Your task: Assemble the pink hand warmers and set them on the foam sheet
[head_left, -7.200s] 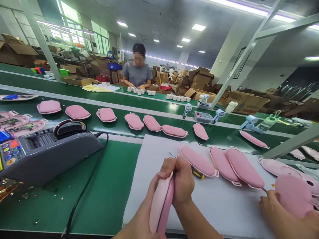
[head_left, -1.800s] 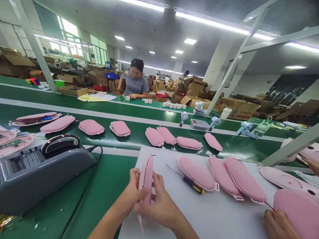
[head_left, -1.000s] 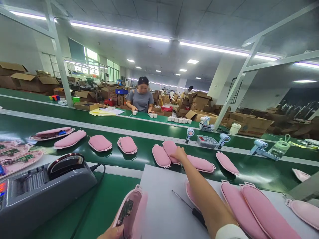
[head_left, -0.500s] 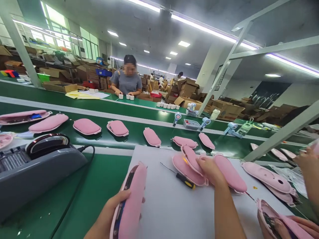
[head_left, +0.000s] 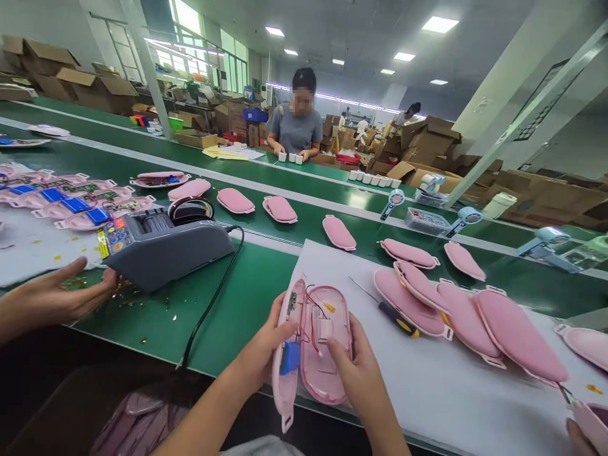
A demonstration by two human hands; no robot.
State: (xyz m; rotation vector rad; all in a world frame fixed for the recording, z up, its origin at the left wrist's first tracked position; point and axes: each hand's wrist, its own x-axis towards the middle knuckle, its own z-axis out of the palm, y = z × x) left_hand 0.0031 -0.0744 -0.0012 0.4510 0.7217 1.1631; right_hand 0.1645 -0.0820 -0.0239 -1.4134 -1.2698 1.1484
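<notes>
A pink oval casing is opened like a book between my hands. Its left half [head_left: 286,396] is tilted on edge and carries a small circuit board and a blue block [head_left: 290,358]. The right half [head_left: 316,380] shows its hollow inside, with red and black wires, a strip of yellow tape and a pale raised part. My left hand [head_left: 266,345] grips the left half, thumb over its edge. My right hand [head_left: 356,361] holds the other half by its right side, thumb inside. Right of it, a screwdriver [head_left: 387,310] lies on the white sheet [head_left: 427,392] beside stacked pink casings [head_left: 517,329].
Left stands a grey tape dispenser [head_left: 175,253] with a black cable [head_left: 209,310]; a co-worker's hand [head_left: 66,294] is beside it. Open casings [head_left: 80,218] lie farther left. Closed casings [head_left: 236,201] line the green belt. Another hand [head_left: 576,437] shows at lower right. A person [head_left: 297,123] works opposite.
The view has swung left. The casing in my left hand has gone from nearly closed to spread open. My right hand has left the stacked casings and now holds one half.
</notes>
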